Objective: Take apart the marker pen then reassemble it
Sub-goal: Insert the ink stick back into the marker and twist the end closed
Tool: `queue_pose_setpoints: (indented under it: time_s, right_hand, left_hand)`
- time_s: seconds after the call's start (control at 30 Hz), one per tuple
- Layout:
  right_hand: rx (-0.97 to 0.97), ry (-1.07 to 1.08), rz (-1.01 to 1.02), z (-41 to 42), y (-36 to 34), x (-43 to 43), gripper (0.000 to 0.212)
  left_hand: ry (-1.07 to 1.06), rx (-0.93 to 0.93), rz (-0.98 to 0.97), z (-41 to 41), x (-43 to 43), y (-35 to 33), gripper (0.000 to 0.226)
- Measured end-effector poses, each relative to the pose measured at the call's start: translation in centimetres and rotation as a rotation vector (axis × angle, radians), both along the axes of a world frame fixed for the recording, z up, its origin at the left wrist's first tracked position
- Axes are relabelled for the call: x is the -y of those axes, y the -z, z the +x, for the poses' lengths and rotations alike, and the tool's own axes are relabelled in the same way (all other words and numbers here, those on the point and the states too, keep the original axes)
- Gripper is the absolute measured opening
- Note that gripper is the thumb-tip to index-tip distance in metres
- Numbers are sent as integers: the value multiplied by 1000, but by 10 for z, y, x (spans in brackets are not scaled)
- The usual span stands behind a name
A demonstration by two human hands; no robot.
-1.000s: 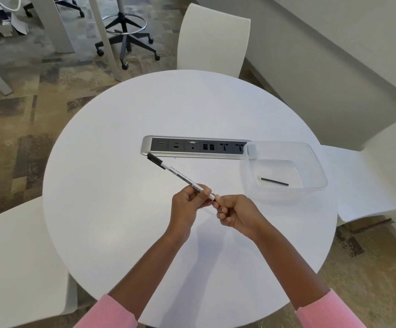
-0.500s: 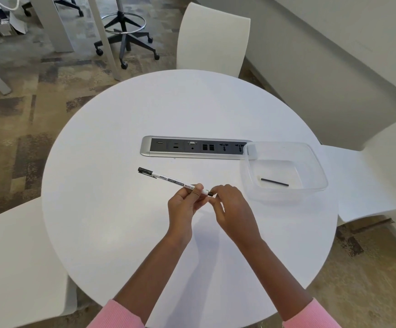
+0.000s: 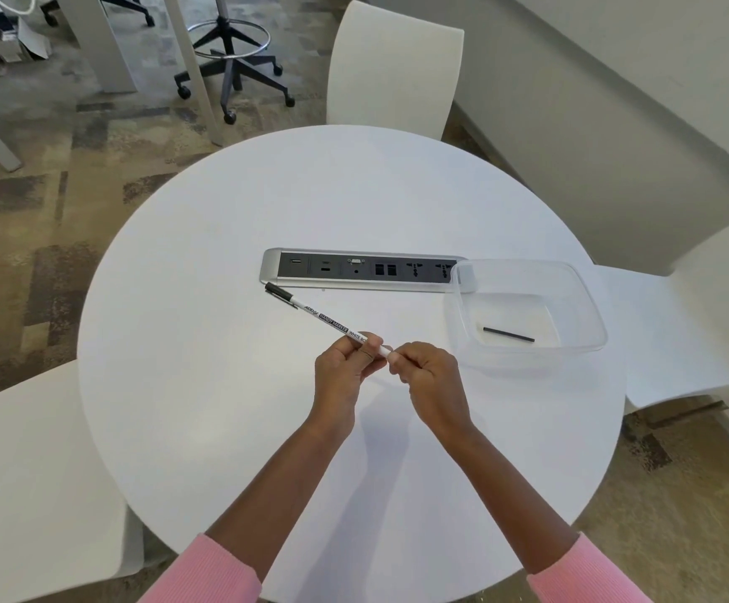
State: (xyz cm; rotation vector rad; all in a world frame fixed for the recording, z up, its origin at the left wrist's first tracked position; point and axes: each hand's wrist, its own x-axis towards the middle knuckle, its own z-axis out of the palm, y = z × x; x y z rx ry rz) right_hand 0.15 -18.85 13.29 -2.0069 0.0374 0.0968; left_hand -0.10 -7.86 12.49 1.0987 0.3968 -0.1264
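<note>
1. Head view: a slim white plastic marker pen with a black cap (image 3: 332, 325) is held above the round white worktop (image 3: 206, 385), capped end pointing away to the left
2. The left hand (image 3: 345, 374) pinches the barrel near its rear; the right hand (image 3: 426, 372) is clenched around the rear tip
3. A thin black rod (image 3: 508, 335) lies in the clear plastic tub (image 3: 589, 306) to the right
4. The pen looks light, stiff and smooth, so likely slippery; best gripped on the barrel while working the end

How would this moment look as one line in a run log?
left hand: holds marker pen barrel | right hand: closed at pen's near end | cap: on far end | black rod: in clear tub
</note>
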Motion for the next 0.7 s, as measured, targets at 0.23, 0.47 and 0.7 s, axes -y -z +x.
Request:
queue_pose_setpoints:
  time_s: [0.23,0.47,0.7]
  right_hand:
    - [-494,-20,431,5,-2,11,30]
    - [-801,-59,639,0,2,25,28]
    - [-140,-70,-106,-13,13,7,24]
  left_hand:
    - [109,57,96,-1,-2,3,17]
    - [156,14,158,-5,0,8,16]
    - [24,-113,57,-9,0,15,11]
